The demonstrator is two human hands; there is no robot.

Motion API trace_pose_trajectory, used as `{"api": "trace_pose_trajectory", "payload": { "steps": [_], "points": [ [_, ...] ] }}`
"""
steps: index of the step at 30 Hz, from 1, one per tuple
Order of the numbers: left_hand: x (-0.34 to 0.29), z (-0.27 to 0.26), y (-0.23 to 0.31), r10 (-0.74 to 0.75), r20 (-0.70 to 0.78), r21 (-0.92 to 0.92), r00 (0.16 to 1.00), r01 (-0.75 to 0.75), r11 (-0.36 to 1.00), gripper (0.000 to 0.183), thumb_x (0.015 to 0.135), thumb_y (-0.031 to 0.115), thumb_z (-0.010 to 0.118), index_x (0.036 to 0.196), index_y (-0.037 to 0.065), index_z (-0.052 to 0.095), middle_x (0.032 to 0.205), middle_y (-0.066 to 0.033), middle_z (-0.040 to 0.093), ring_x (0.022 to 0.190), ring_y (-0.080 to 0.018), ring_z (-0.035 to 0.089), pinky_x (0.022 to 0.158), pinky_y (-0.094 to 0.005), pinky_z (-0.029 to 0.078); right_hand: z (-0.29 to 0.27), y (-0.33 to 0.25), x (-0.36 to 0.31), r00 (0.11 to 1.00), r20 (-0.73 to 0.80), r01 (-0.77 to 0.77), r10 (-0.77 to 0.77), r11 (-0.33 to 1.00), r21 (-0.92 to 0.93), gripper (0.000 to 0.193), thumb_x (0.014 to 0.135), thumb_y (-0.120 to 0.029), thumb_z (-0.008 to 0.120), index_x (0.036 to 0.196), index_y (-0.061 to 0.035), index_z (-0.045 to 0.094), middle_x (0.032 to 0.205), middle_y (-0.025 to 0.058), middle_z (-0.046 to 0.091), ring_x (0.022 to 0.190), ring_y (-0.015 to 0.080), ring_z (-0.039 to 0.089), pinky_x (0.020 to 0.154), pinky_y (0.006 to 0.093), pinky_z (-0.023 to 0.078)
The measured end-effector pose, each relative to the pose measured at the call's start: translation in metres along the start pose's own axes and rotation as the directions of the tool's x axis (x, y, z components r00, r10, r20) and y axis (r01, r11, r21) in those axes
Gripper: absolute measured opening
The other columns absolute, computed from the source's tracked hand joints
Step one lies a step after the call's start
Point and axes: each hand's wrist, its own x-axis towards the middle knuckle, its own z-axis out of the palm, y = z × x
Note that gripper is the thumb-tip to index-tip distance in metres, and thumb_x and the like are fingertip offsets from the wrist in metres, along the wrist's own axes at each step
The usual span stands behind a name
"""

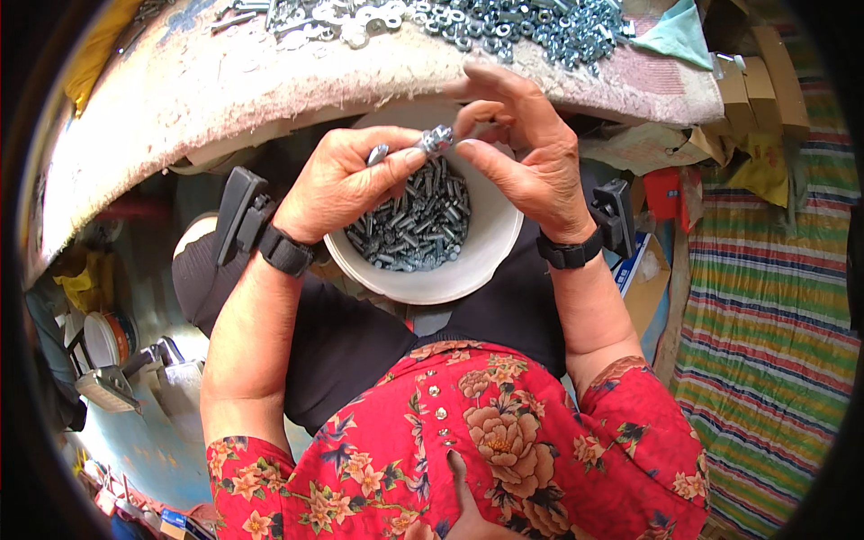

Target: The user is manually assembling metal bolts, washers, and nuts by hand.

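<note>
My left hand [346,180] pinches a shiny metal bolt [437,139] between thumb and fingers, above a white bucket [490,256]. What looks like a nut or washers sits at the bolt's right end. Another bit of metal shank [378,155] pokes out by the knuckles; whether it belongs to the same bolt I cannot tell. Close to the nut end is my right hand [535,162], thumb stretched toward it and fingers apart, partly smeared by motion. Nothing shows in its grasp. Inside the bucket lies a heap of dark metal bolts [418,220].
Beyond the bucket, a cloth-covered table [225,99] carries piles of washers [355,20] and nuts [531,31]. A pale green cloth [677,34] lies at its right end. Cardboard boxes [756,90] and a striped sheet [765,333] are at the right.
</note>
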Motion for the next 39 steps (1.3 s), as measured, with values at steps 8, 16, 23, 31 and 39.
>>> {"api": "trace_pose_trajectory", "payload": {
  "steps": [8, 16, 23, 31, 39],
  "points": [
    [0.002, -0.001, 0.0, 0.004, -0.035, 0.087, 0.999, -0.001, 0.996, 0.026, 0.088, 0.02, 0.058, 0.108, 0.005, 0.06, 0.061, 0.0058, 0.049, 0.051, -0.0002, 0.04, 0.044, -0.0148, 0.03, -0.002, 0.008, 0.003, 0.998, -0.057, -0.024, 0.017, 0.992, -0.12, 0.054, 0.072, -0.003, 0.069, 0.12, -0.0041, 0.046, 0.056, -0.0013, 0.051, 0.051, 0.0013, 0.045, 0.049, 0.0179, 0.039],
    [0.0, 0.003, 0.004, -0.07, -0.018, 0.054, 0.997, 0.071, 0.996, 0.02, 0.085, 0.015, 0.06, 0.098, 0.001, 0.064, 0.065, 0.0035, 0.056, 0.058, -0.0022, 0.047, 0.052, -0.019, 0.041, -0.002, 0.01, -0.005, 0.996, 0.091, -0.011, 0.026, 0.987, -0.158, 0.062, 0.074, -0.003, 0.067, 0.129, -0.0024, 0.039, 0.062, -0.0027, 0.056, 0.056, 0.0016, 0.046, 0.054, 0.0161, 0.038],
    [0.009, 0.003, -0.004, -0.052, -0.032, 0.499, 0.998, 0.061, 0.865, 0.023, 0.086, 0.026, 0.056, 0.094, 0.005, 0.065, 0.056, -0.009, 0.056, 0.053, -0.0139, 0.056, 0.053, -0.0287, 0.044, -0.03, 0.04, 0.031, 0.99, -0.135, -0.034, -0.045, 0.847, -0.531, 0.018, 0.075, -0.017, 0.067, 0.086, -0.0034, 0.065, 0.065, 0.0118, 0.061, 0.054, 0.0188, 0.059, 0.051, 0.029, 0.044],
    [0.019, 0.001, -0.006, 0.005, -0.181, 0.809, 0.984, 0.146, 0.57, 0.026, 0.082, 0.029, 0.059, 0.085, 0.004, 0.063, 0.062, -0.0166, 0.057, 0.061, -0.0319, 0.058, 0.056, -0.0358, 0.044, -0.07, 0.094, 0.114, 0.989, 0.08, 0.118, -0.121, 0.352, -0.928, 0.025, 0.072, -0.025, 0.061, 0.089, -0.007, 0.063, 0.087, 0.0138, 0.06, 0.078, 0.0334, 0.061, 0.07, 0.0433, 0.049],
    [0.016, -0.006, -0.012, 0.042, -0.135, 0.277, 0.99, -0.003, 0.961, 0.024, 0.089, 0.018, 0.053, 0.108, 0.004, 0.059, 0.075, 0.0061, 0.052, 0.066, -0.0028, 0.044, 0.059, -0.019, 0.038, -0.054, 0.056, 0.101, 0.99, -0.142, -0.087, -0.012, 0.737, -0.67, 0.022, 0.077, -0.008, 0.056, 0.099, -0.0067, 0.056, 0.086, 0.0114, 0.059, 0.073, 0.0308, 0.054, 0.066, 0.0337, 0.046]
  ]
}}
